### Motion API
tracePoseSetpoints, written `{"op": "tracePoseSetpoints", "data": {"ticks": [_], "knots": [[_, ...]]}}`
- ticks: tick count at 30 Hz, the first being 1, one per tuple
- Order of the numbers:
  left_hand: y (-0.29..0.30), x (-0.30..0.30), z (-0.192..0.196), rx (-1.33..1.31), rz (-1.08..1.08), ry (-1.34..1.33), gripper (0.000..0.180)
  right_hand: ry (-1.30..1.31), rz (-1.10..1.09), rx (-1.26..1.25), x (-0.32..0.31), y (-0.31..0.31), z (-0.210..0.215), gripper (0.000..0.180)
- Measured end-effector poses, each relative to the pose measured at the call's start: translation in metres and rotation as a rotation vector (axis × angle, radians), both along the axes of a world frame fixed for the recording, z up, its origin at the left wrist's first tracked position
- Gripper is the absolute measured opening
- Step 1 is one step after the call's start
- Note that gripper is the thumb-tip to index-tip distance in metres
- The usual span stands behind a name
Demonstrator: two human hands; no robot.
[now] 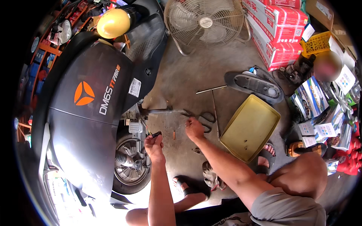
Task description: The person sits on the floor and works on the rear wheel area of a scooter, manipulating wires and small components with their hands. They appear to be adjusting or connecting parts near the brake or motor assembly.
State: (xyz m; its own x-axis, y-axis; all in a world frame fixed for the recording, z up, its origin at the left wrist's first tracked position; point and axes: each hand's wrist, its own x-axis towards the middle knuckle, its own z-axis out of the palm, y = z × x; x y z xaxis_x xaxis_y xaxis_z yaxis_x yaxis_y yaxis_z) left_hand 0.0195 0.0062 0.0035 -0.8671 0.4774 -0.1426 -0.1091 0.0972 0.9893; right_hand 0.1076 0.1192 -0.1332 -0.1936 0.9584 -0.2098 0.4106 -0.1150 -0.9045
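On a concrete floor (196, 71) beside a dark scooter (90, 105), with a fan (205, 22) and yellow tray (250, 128) nearby, the left hand (154, 145) pinches a small dark part (156, 134). The right hand (194, 128) reaches down, fingers curled onto scissors (205, 118) lying on the floor.

I log these: stacked red-and-white cartons (277, 30) at upper right beside the fan. White rectangular label (134, 87) on the dark scooter panel, near an orange triangular emblem (83, 93). Flat blue-and-white printed packages (316, 109) spread at far right.
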Motion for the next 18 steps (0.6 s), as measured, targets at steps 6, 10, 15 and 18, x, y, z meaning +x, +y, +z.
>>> {"op": "tracePoseSetpoints", "data": {"ticks": [6, 10, 15, 18], "knots": [[-0.006, -0.001, 0.017, -0.065, -0.123, 0.005, 0.034, -0.468, 0.203, 0.409, 0.052, 0.012, -0.006, 0.022], [-0.008, 0.003, 0.029, -0.108, -0.163, -0.027, 0.037, -0.541, 0.316, 0.519, 0.071, -0.002, -0.026, 0.029], [-0.020, 0.002, 0.041, -0.185, -0.183, -0.020, 0.046, -0.237, 0.173, 0.540, 0.039, -0.020, 0.009, 0.024], [-0.019, -0.001, 0.044, -0.291, -0.251, 0.058, 0.047, 0.160, 0.126, 0.467, 0.007, -0.023, 0.037, 0.010]]}}
